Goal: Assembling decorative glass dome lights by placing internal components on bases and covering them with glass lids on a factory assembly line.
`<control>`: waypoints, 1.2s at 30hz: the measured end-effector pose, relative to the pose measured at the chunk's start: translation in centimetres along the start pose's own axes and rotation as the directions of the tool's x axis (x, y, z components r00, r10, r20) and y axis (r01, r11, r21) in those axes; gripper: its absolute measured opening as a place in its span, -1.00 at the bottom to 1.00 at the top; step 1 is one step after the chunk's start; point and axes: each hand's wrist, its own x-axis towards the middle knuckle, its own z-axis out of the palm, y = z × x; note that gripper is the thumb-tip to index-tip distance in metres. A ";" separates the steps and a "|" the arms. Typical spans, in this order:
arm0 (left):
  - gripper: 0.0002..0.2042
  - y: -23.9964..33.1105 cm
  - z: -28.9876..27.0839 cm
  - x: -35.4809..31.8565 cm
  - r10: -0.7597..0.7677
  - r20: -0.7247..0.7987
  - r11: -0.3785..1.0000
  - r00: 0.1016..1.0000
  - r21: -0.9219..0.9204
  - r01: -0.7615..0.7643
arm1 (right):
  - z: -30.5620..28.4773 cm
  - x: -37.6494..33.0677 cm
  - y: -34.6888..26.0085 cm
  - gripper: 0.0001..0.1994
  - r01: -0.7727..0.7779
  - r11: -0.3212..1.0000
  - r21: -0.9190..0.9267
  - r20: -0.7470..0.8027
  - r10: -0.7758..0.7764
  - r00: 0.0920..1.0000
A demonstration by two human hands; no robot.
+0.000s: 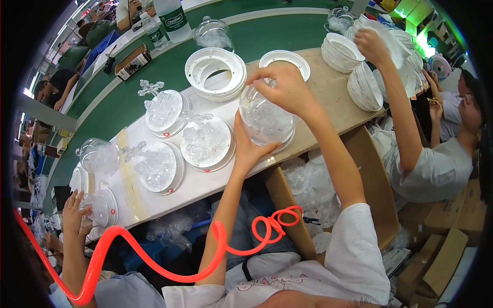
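Observation:
A clear plastic dome [264, 115] stands on a round white base in front of me, with clear pieces showing inside. My left hand [249, 149] wraps around its lower side, thumb along the front and fingers behind. From above, my right hand [285, 90] is closed at the dome's top, its fingertips partly hiding the knob there. To the left sit three white round bases with clear crystal-like ornaments: a near one [206, 143], a front one [158, 167] and a far one [164, 110]. White rings [215, 74] are stacked just beyond the dome.
Another white ring [285, 61] lies behind my right hand. Stacked white rings [343, 51] fill the table's right end, where a co-worker's hand [372, 46] reaches. Another person's hand [76, 210] touches a domed unit at left. A red coiled cord [169, 277] crosses the foreground. An open carton [370, 179] holds clear parts.

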 end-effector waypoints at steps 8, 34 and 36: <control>0.15 0.0 0.1 -0.2 0.030 -0.039 0.994 0.999 0.103 -0.026 | 0.5 0.3 0.0 -0.82 -0.058 0.994 -0.092 -0.073 0.051 0.996; -0.55 -1.4 -0.1 -0.5 -0.212 0.100 0.780 0.972 -0.581 0.231 | -4.1 -2.7 2.8 -0.69 -0.060 0.956 0.289 0.179 0.008 0.984; -0.52 -1.6 0.1 -1.5 -0.109 0.060 0.841 0.992 -0.527 0.124 | -4.8 -2.2 3.0 -0.67 -0.019 0.947 0.322 0.348 -0.100 0.932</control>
